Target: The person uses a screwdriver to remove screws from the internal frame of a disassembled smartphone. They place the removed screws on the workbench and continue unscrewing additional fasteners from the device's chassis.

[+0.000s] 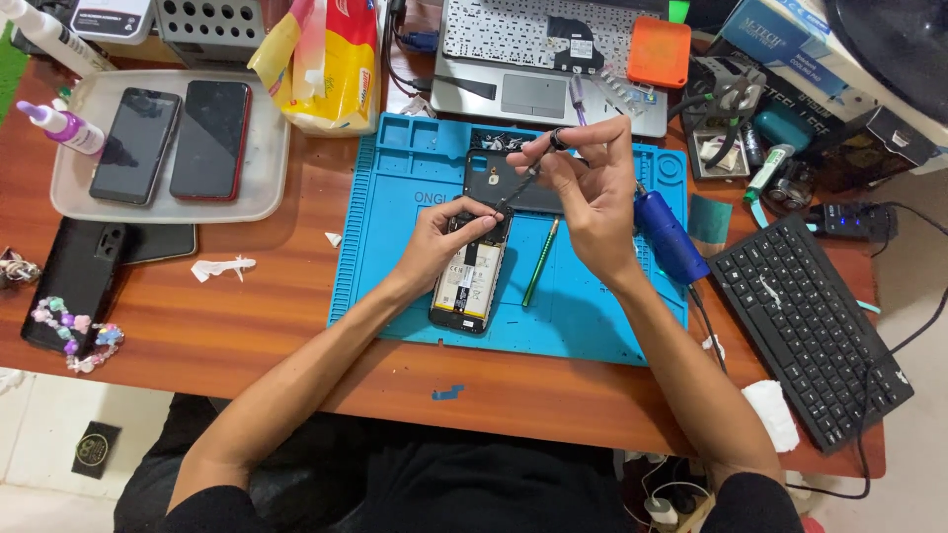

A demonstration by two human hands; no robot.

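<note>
Reddish-brown wooden desk (247, 326) seen from above through the head camera, crowded along its far edge, with pale floor tiles showing below at the left. Centred on it, a blue rubber work mat (592, 316) with small compartments along its top edge. On the mat, an opened phone (472, 276) lying back-up, insides and battery exposed, with a dark back cover (494, 183) just beyond it. Left hand (444, 237) resting on the phone's upper end, fingers curled and pressing down on it. Right hand (592, 197) raised above the mat, fingers pinched closed around thin tweezers (523, 183) angled down toward the phone's top. Beside the phone, a green stick tool (540, 262); right of the right hand, a blue pen-shaped power tool (667, 237). At far left, a clear plastic tray (69, 202) holding two dark phones, a purple-capped bottle (59, 126) at its edge, and below it a black phone case (74, 276) with a beaded charm. Behind the mat, a yellow and red crinkled packet (331, 69), a grey laptop (533, 69), an orange square box (660, 51). At right, a blue and white cardboard box (780, 35) near the corner and a black keyboard (810, 326) set at a slant.
</note>
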